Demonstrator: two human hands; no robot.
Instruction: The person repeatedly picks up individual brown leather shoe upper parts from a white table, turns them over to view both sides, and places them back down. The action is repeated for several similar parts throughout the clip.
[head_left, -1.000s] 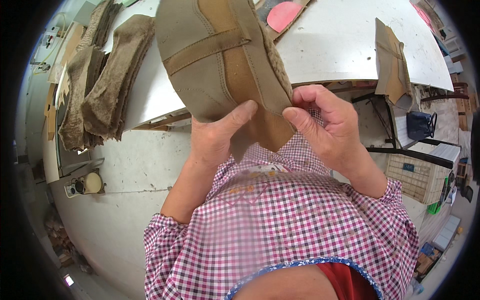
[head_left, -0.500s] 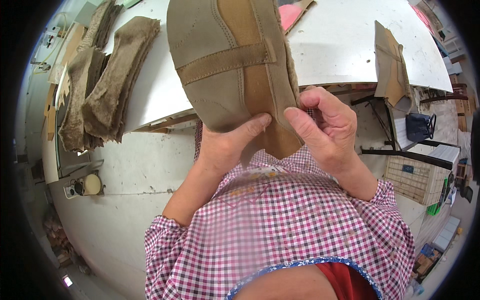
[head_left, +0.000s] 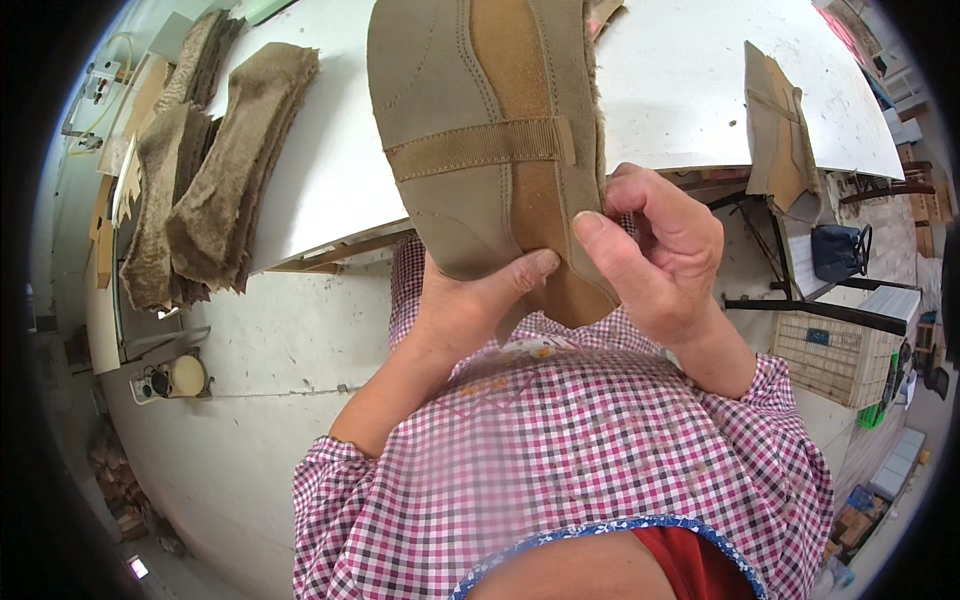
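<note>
A taupe shoe upper (head_left: pixel 435 95) is held up in front of me, over the near edge of the table. A tan suede-like panel (head_left: pixel 530 215) runs down its middle, crossed by a ribbed strap (head_left: pixel 480 147), and fuzzy lining shows along its right edge. My left hand (head_left: pixel 455 310) grips the lower end, thumb on the front and fingers hidden behind. On the right edge, below the strap, my right hand (head_left: pixel 668 255) is closed, thumb at the front and bent forefinger by the fuzzy edge.
Stacks of brown fleece pieces (head_left: pixel 240 165) overhang the left end of the white table (head_left: pixel 690 110). A similar upper (head_left: pixel 780 130) hangs over the table's right front edge. Below it are a dark bag (head_left: pixel 838 252) and a cream plastic crate (head_left: pixel 830 355).
The upper and both hands have shifted slightly right and a little lower in the picture. Both hands keep their grip, and the upper covers more of the pink piece behind.
</note>
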